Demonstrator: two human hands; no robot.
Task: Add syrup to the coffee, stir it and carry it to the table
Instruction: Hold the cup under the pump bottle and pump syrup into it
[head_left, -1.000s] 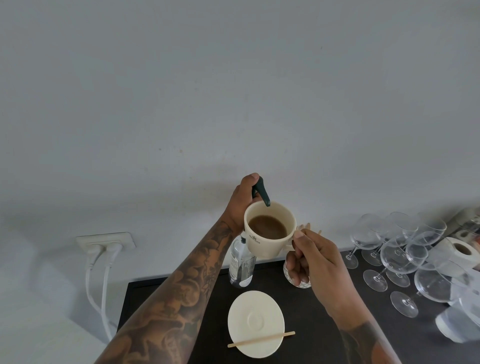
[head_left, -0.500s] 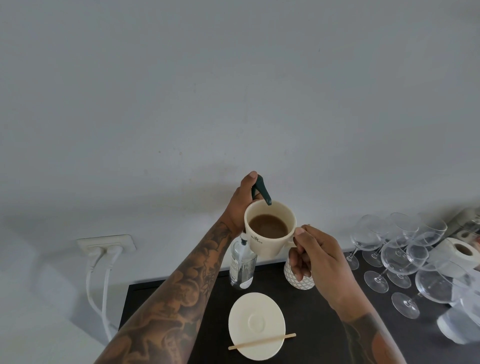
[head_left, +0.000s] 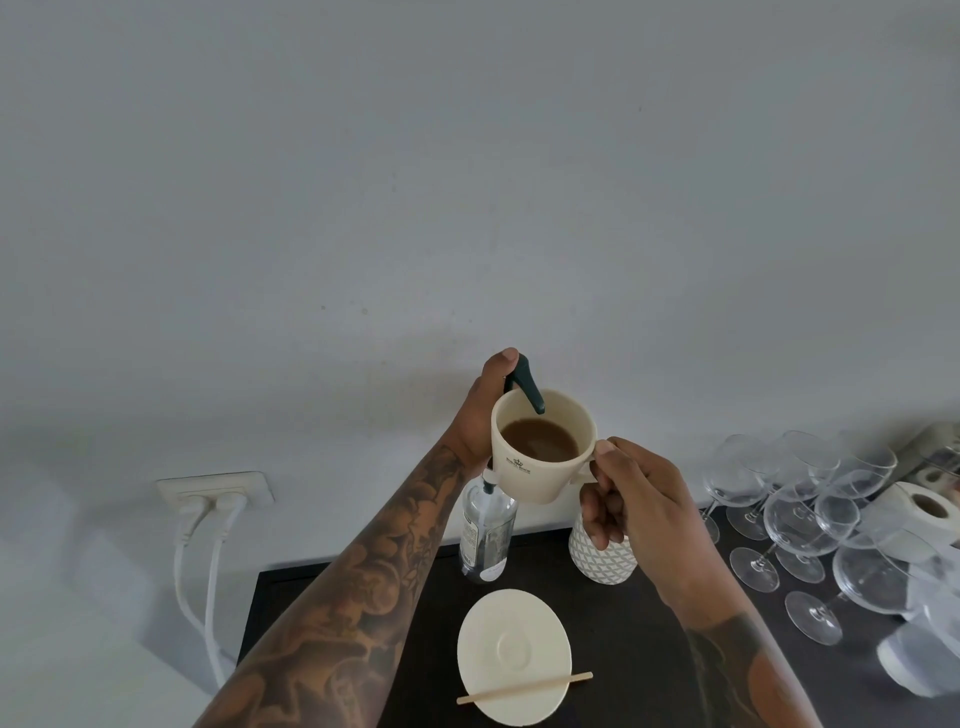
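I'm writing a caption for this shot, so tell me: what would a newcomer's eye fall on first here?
First, the cream coffee cup held up mid-frame, the right hand pinching its handle. The left hand presses the dark pump spout of the syrup bottle, its nozzle over the coffee. Below, a wooden stir stick lies across the empty saucer; a cluster of wine glasses stands at right.
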